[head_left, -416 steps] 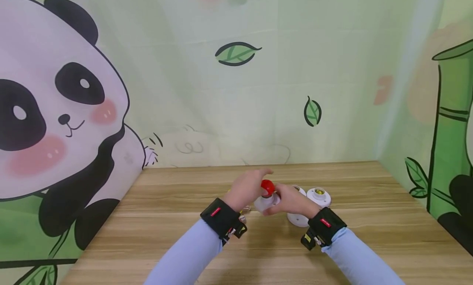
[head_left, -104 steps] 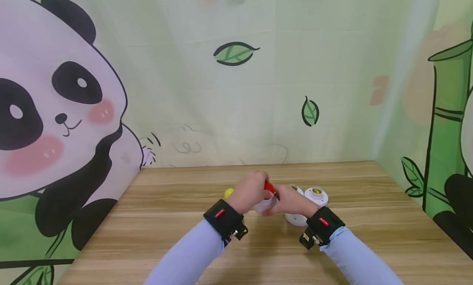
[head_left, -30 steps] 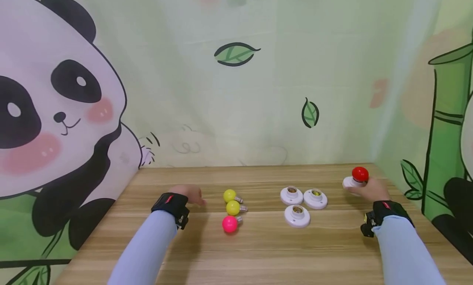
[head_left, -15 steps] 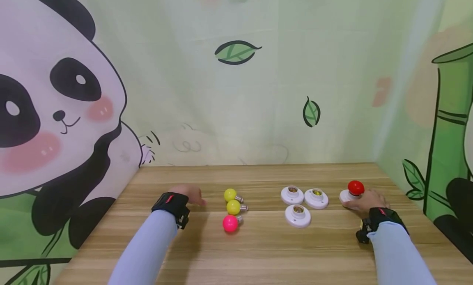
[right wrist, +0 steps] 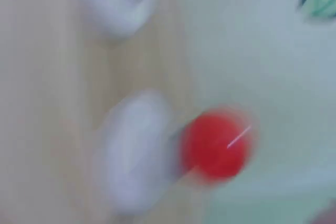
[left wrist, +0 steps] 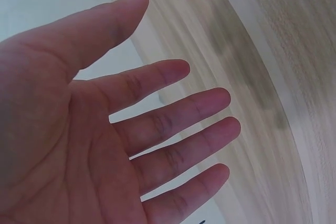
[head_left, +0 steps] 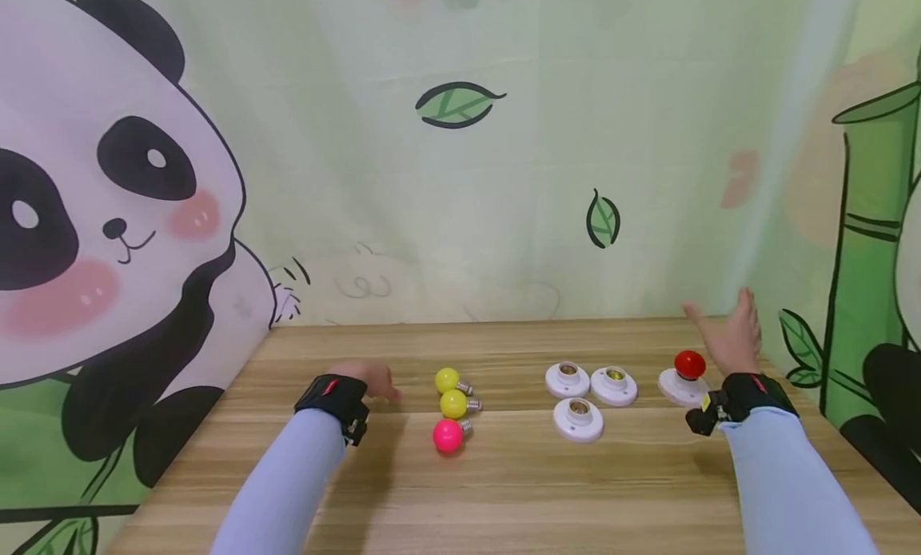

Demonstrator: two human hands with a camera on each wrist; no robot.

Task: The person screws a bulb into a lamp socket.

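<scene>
A red bulb [head_left: 690, 365] stands upright in a white lamp holder [head_left: 679, 389] at the right of the table. Just behind and right of it, my right hand [head_left: 734, 335] is raised with its fingers spread, holding nothing. The right wrist view is blurred, with the red bulb and its holder in its middle. Over on the left, my left hand [head_left: 365, 376] hovers above the table; its palm and extended fingers [left wrist: 173, 124] show in the left wrist view. Nearest to it lie two yellow bulbs [head_left: 447, 381] and a pink bulb [head_left: 448, 437], on their sides.
Three white lamp holders [head_left: 579, 420] with nothing in their sockets sit close together right of the table's middle. The wooden table [head_left: 489, 507] ends at a printed cloth backdrop [head_left: 460, 219] with a panda at left and bamboo at right.
Earlier both hands worked the red bulb and holder together at the middle. The right hand carried them to the right, set them down, let go and rose. The left hand moved left.
</scene>
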